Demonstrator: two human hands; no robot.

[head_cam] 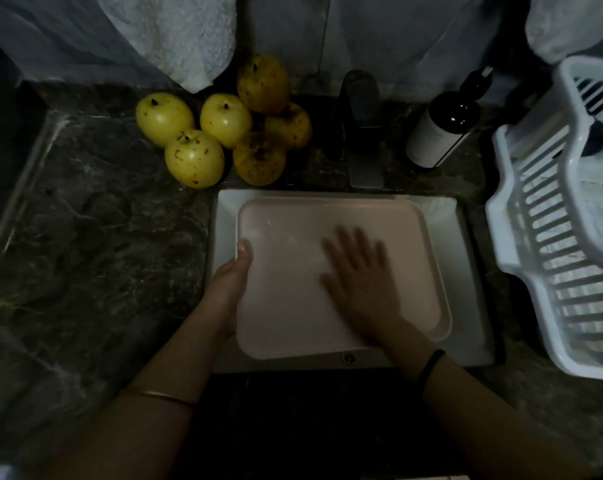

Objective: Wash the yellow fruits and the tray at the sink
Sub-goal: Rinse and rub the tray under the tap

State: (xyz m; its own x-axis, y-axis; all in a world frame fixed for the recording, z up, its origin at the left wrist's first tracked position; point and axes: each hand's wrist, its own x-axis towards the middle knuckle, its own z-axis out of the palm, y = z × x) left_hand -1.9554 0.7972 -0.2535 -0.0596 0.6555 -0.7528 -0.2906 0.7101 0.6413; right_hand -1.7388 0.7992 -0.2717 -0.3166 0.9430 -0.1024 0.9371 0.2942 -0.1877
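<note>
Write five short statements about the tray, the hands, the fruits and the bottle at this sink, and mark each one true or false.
1. The pink tray lies in the white sink. True.
2. The left hand grips the tray's left edge. True.
3. The right hand holds a yellow fruit. False: it lies flat on the tray with fingers spread and holds nothing.
4. The yellow fruits are in the sink. False: they sit on the dark counter, left of the faucet.
5. A dark bottle stands between the faucet and the white rack. True.
</note>
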